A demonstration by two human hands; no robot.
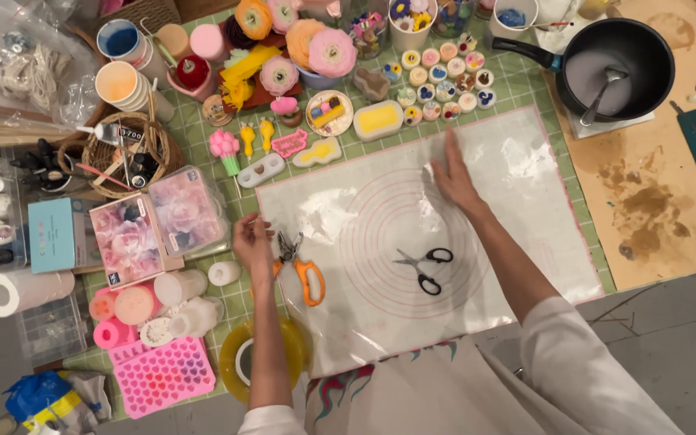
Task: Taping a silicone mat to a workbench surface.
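A translucent silicone mat [525,242] with pink rings lies across the green cutting mat [235,302]. My right hand [454,179] rests flat on the silicone mat's upper middle, fingers spread. My left hand [251,240] touches the mat's left edge, fingers curled down, holding nothing I can make out. Orange-handled shears [306,274] lie just right of my left hand. Black-handled scissors [422,267] lie open near the mat's centre.
Candles, flowers and moulds [316,48] crowd the far edge. A black pot [618,68] with a spoon stands at the back right. Clear boxes [155,225], a wicker basket [122,153], pink moulds [163,374] and a tape roll [243,358] fill the left.
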